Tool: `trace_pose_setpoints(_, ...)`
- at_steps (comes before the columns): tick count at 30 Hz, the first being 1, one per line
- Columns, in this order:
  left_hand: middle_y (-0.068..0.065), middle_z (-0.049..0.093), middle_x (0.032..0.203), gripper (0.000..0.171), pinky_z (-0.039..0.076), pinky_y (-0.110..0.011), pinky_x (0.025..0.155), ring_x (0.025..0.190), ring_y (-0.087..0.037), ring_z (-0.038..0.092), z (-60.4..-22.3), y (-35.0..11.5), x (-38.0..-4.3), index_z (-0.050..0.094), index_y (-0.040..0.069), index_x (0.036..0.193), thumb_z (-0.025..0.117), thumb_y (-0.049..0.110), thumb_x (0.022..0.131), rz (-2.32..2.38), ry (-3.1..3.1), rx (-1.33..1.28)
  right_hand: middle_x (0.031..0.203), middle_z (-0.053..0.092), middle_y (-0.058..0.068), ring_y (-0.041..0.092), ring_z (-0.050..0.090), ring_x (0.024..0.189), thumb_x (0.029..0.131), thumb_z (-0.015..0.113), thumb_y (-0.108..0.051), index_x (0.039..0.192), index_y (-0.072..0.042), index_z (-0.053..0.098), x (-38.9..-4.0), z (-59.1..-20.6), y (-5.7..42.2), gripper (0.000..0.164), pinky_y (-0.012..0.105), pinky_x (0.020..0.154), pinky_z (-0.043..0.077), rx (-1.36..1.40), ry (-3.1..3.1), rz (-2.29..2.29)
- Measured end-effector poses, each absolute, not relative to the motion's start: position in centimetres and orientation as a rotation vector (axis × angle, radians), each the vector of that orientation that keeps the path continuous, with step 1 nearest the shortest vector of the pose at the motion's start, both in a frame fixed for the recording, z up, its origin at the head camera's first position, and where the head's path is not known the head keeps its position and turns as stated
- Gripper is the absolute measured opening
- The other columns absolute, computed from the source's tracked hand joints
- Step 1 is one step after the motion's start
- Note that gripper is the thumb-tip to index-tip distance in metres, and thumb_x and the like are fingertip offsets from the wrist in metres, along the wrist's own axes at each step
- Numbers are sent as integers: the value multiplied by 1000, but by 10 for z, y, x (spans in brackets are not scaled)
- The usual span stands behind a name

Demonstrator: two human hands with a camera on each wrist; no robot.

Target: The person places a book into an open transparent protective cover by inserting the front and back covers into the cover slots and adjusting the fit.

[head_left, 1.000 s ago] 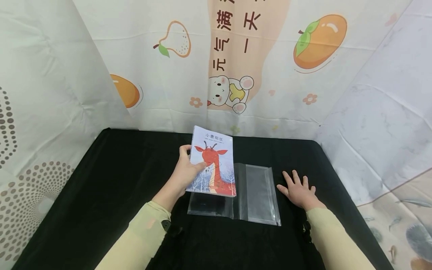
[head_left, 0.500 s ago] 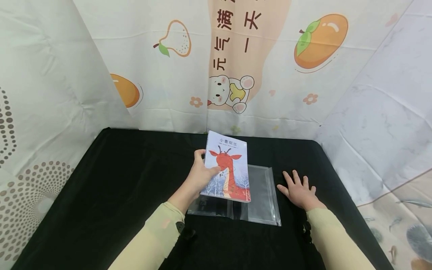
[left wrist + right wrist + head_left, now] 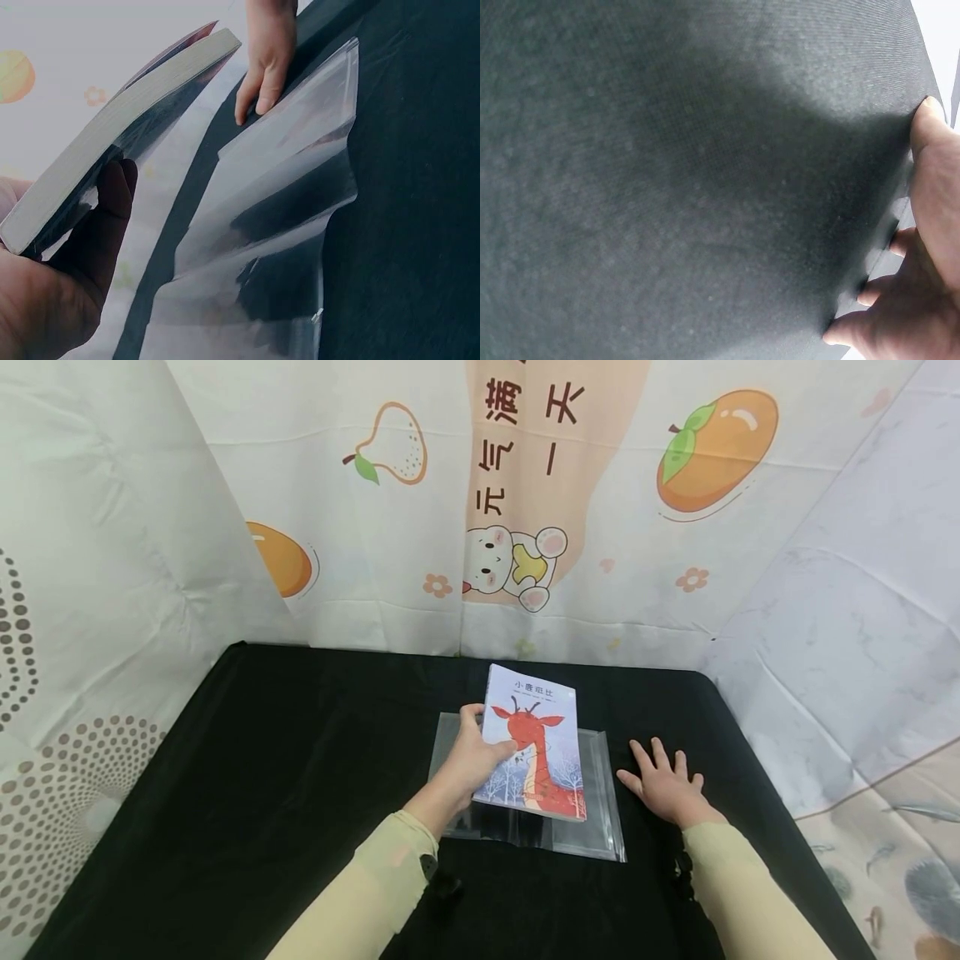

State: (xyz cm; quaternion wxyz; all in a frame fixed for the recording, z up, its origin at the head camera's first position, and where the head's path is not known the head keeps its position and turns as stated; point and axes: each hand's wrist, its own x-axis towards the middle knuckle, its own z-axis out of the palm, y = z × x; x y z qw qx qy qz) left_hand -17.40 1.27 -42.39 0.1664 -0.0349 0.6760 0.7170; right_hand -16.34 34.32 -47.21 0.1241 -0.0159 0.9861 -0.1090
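The left hand (image 3: 474,760) gripped a paperback book (image 3: 534,752) at its nine o'clock edge, the thumb laid across the front and the fingers behind. The book's front was pale lilac-blue, with a short line of dark Chinese characters toward twelve o'clock, a red, long-necked, antlered animal down the middle, and white bare trees with a bluish tint toward six. Its top edge sloped down toward three o'clock. Seen from the left wrist, the page block was thick and cream-coloured, one cover edge lifting slightly away from it.

The book was held up above a clear plastic cover (image 3: 603,814), apart from it, hiding much of its middle. That cover lay spread on the black-clothed bench (image 3: 315,777), glossy, creased and a little wavy, its panels showing past the book toward three, six and nine o'clock. Near four o'clock from the book, the right hand (image 3: 666,789) held nothing, its fingers spread and their tips touching the cloth.
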Motion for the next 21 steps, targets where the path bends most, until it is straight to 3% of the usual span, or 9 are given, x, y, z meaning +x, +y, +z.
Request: trace_pose_setpoints(21,-8,60,101,73,58,-37,71,79,-19,66,-448,46,-167,19,33,138,70,17,89,1959,1943,-130,153,3,35,66,1,129,98,42,-57,152,-6,15,-165,-472,344,79,84,93,7,-38,2855,-332)
